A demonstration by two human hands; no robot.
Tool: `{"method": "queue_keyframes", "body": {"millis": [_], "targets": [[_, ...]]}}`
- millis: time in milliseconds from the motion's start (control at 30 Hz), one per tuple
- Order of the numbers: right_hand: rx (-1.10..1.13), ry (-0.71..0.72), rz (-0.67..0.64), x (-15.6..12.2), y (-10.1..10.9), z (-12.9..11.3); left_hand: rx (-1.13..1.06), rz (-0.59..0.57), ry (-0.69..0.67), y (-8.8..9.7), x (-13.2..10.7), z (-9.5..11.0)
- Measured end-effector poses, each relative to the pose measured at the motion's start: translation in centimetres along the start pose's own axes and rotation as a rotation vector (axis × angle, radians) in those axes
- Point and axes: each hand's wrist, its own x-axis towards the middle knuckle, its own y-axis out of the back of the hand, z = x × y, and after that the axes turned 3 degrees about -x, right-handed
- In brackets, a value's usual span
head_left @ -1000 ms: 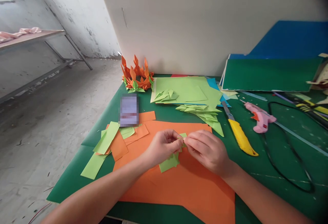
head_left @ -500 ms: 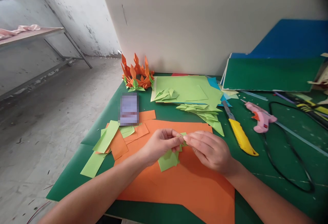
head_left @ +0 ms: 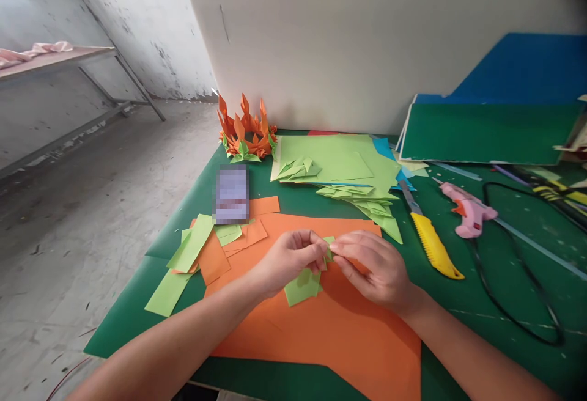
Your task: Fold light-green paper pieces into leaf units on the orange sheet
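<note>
A small green paper piece (head_left: 303, 283) is pinched between both hands, left (head_left: 287, 261) and right (head_left: 373, 266); the fold, mostly hidden, could probably get creased crooked.

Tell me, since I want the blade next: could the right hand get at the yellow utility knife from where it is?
Probably yes: the yellow utility knife lies in the open beside the right hand, nothing between, though that hand pinches the green paper piece.

I see a green-covered table (head_left: 137, 303) bearing a large orange paper sheet (head_left: 348, 334), a yellow utility knife (head_left: 431, 245) and a pink glue gun (head_left: 468, 208).
</note>
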Motion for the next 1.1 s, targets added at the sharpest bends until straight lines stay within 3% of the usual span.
{"method": "queue_keyframes", "body": {"millis": [133, 367, 533, 633, 767, 1100], "targets": [[0.038, -0.016, 0.009, 0.11, -0.07, -0.22, 0.027, -0.012, -0.003, 0.06, 0.02, -0.13], [0.193, -0.337, 0.006, 0.28, -0.31, -0.67, 0.159, 0.019, -0.111, 0.06, -0.15, -0.58], [0.219, -0.442, -0.009, 0.25, -0.35, -0.58, 0.277, 0.055, -0.212, -0.09, -0.23, -0.62], [0.236, -0.483, -0.016, 0.36, -0.32, -0.52, 0.324, 0.088, -0.206, 0.03, -0.07, -0.59], [0.311, -0.565, -0.021, 0.46, -0.34, -0.56, 0.265, 0.155, -0.107, 0.32, 0.28, -0.61], [0.436, -0.655, -0.05, 0.38, -0.52, -0.61, 0.054, 0.096, -0.078, -0.1, 0.07, -0.14]]}}
